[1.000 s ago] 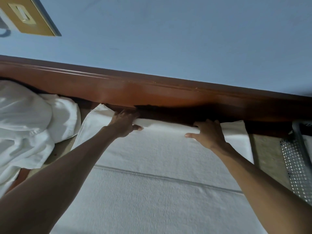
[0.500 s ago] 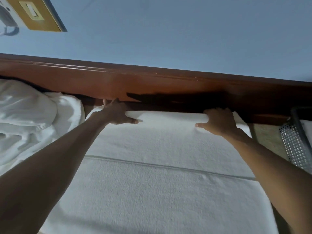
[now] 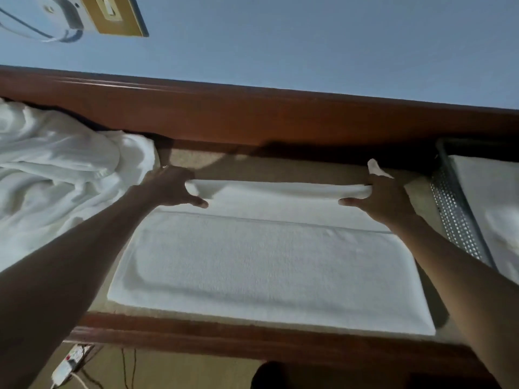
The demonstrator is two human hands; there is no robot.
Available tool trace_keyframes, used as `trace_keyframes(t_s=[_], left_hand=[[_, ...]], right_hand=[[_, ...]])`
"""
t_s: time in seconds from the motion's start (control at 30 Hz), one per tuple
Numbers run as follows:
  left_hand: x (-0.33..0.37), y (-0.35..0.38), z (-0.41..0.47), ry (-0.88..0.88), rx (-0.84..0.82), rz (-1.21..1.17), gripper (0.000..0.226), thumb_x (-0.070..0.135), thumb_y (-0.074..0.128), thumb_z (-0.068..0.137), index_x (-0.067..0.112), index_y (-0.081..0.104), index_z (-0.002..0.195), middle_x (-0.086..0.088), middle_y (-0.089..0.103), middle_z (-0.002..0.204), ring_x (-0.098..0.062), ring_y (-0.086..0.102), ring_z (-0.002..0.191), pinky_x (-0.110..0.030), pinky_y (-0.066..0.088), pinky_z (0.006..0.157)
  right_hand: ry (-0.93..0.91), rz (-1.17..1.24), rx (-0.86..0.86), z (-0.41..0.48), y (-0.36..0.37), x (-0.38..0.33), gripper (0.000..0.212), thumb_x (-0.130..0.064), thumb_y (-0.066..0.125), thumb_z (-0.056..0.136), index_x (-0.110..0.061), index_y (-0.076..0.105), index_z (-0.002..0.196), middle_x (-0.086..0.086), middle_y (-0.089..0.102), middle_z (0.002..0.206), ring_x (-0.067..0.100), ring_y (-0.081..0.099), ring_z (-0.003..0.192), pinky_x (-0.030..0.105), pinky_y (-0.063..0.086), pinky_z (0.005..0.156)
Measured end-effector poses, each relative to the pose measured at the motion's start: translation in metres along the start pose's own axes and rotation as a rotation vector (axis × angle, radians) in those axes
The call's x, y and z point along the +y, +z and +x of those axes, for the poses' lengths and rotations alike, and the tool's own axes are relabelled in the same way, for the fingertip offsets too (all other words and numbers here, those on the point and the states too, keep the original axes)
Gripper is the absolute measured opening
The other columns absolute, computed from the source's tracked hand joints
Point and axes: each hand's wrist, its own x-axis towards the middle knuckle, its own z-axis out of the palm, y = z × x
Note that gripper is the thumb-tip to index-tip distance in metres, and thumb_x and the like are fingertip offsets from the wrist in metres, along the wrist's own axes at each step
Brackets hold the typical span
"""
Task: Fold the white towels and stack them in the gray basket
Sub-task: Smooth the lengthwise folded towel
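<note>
My left hand and right hand each pinch a far corner of the white towel, which lies long from 9 to 3 o'clock and spreads toward 6, with the gray basket, maybe part full, at 3 by my right hand.

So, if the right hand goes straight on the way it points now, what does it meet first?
Probably the wooden back rail: the right hand, gripping the towel edge, points away toward it over bare tabletop. Depth is unclear.
</note>
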Motion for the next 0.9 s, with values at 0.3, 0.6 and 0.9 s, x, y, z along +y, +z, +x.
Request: trace_keyframes(t_s=[0.3, 0.6, 0.9], left_hand=[[-0.013, 0.065, -0.104, -0.064, 0.153, -0.344, 0.054, 0.057, 0.075, 0.084, 0.005, 0.067, 0.094, -0.013, 0.058, 0.097, -0.034, 0.059, 0.095, -0.043, 0.050, 0.084], [-0.029, 0.128, -0.169, -0.073, 0.296, -0.487, 0.041, 0.043, 0.080, 0.085, 0.006, 0.077, 0.102, -0.011, 0.059, 0.100, -0.035, 0.063, 0.085, -0.045, 0.054, 0.082], [-0.044, 0.163, -0.206, 0.026, 0.402, -0.462, 0.029, 0.028, 0.080, 0.088, 0.005, 0.079, 0.105, -0.010, 0.059, 0.098, -0.030, 0.062, 0.087, -0.042, 0.053, 0.079]], right_hand=[[-0.051, 0.054, 0.104, -0.132, 0.013, 0.018, 0.086, -0.098, 0.055, 0.060, -0.014, 0.059, 0.081, 0.000, 0.062, 0.075, 0.019, 0.061, 0.069, 0.039, 0.055, 0.070], [-0.010, 0.193, 0.149, -0.210, 0.022, 0.034, 0.079, -0.083, 0.059, 0.073, -0.008, 0.072, 0.094, 0.003, 0.071, 0.088, 0.017, 0.066, 0.080, 0.038, 0.057, 0.077], [0.034, 0.227, 0.196, -0.254, 0.055, 0.049, 0.063, -0.063, 0.063, 0.086, -0.002, 0.075, 0.097, 0.011, 0.075, 0.095, 0.023, 0.070, 0.085, 0.032, 0.054, 0.078]])
